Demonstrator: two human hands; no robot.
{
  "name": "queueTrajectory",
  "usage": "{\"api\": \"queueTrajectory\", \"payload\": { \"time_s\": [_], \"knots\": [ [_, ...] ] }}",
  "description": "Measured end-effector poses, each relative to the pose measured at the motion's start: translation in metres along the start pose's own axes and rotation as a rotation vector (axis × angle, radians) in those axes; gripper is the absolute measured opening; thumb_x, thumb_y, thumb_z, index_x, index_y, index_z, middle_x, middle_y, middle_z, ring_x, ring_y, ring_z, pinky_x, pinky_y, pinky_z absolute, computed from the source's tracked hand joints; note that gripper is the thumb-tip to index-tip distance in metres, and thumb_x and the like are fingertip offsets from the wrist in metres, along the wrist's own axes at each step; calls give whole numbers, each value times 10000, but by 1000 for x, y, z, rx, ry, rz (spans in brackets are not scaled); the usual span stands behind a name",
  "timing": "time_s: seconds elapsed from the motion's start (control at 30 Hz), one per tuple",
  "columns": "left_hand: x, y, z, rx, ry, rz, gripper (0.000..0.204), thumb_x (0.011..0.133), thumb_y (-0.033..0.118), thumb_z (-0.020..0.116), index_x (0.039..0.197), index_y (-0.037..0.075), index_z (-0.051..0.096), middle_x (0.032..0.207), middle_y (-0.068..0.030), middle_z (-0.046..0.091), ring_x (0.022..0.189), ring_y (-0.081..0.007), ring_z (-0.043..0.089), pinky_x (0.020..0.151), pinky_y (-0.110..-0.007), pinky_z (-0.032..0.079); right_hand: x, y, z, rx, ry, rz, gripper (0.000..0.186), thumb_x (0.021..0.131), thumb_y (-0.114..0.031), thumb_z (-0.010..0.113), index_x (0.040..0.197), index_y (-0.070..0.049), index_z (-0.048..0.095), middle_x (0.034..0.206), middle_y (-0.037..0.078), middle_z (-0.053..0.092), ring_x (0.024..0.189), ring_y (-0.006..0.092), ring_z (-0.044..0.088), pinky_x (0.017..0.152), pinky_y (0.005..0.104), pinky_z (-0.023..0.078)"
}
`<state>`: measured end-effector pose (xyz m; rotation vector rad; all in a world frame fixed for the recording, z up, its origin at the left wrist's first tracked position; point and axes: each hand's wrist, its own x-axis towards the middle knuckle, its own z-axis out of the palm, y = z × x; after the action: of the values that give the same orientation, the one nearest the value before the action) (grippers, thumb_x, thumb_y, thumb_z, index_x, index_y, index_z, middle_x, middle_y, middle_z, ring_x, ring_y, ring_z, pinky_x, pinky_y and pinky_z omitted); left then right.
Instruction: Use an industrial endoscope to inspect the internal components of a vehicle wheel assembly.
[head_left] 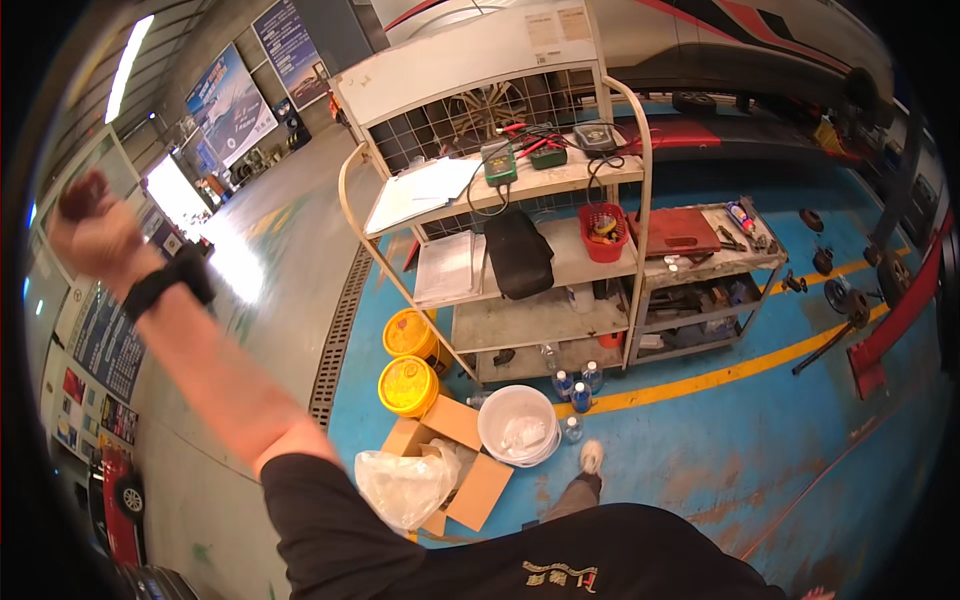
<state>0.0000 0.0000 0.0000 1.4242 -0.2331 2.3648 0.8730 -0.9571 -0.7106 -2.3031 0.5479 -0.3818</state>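
My left arm stretches out to the far left, with my left hand (98,238) raised and its fingers curled closed. A dark reddish patch shows at its top; whether it is a thing held or shaded fingers I cannot make out. A black band (170,285) circles that wrist. The hand is in the air, away from the shelves. Of my right hand (818,593) only a sliver shows at the lower right edge, its fingers mostly hidden. In front of me stands a metal shelf rack (540,320) with papers (415,195) and a green handheld tester (498,163) on its top shelf.
Yellow buckets (408,385), an open cardboard box (480,490), a white bucket (518,425) and several bottles (580,395) stand before the rack. A tool cart (700,265) adjoins it on the right. Behind is a raised vehicle (700,50); a red lift arm (905,310) lies right.
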Motion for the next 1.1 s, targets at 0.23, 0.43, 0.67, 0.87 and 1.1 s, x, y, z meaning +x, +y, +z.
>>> {"api": "queueTrajectory", "payload": {
  "time_s": [0.23, 0.43, 0.67, 0.87, 1.1],
  "knots": [
    [-202, -298, 231, 881, -659, 262, 109, 892, 111, 636, 892, 2, 634, 757, -72, 623, 722, -122, 558, 666, -287, 447, -165, -193, 176, 876, -424, 443, 337, 922, -467, 637, 900, -136, 577, 774, -27, 571, 635, 85, 500, 551, 235, 406],
    [-220, -490, 200, 1346, -1230, -34, 321, 867, 402, 669, 1028, 128, 714, 1008, -100, 725, 911, -276, 684, 824, -383, 532, -242, -277, 297, 602, -559, 594, 285, 938, -423, 628, 919, -143, 582, 804, -21, 590, 654, 89, 520, 579, 241, 421],
    [-291, -616, 182, 1291, -1560, -274, 337, 824, 338, 694, 1093, 133, 697, 1101, -104, 708, 1045, -274, 660, 910, -384, 511, -273, -379, 386, 511, -663, 554, 278, 936, -422, 626, 929, -147, 584, 804, -25, 592, 662, 88, 528, 586, 237, 423],
    [-336, -672, 180, 1185, -1686, -395, 374, 812, 279, 721, 1143, 112, 671, 1134, -122, 689, 1057, -298, 647, 914, -406, 506, -274, -401, 408, 457, -694, 540, 274, 935, -422, 624, 937, -151, 587, 804, -29, 595, 669, 87, 534, 592, 234, 424],
    [-366, -667, 158, 1091, -1814, -520, 485, 819, 338, 730, 1239, 115, 637, 1171, -146, 662, 1086, -317, 632, 944, -409, 490, -268, -386, 407, 383, -704, 554, 268, 934, -421, 622, 947, -155, 590, 804, -34, 597, 677, 85, 542, 599, 230, 426]
  ]
}}
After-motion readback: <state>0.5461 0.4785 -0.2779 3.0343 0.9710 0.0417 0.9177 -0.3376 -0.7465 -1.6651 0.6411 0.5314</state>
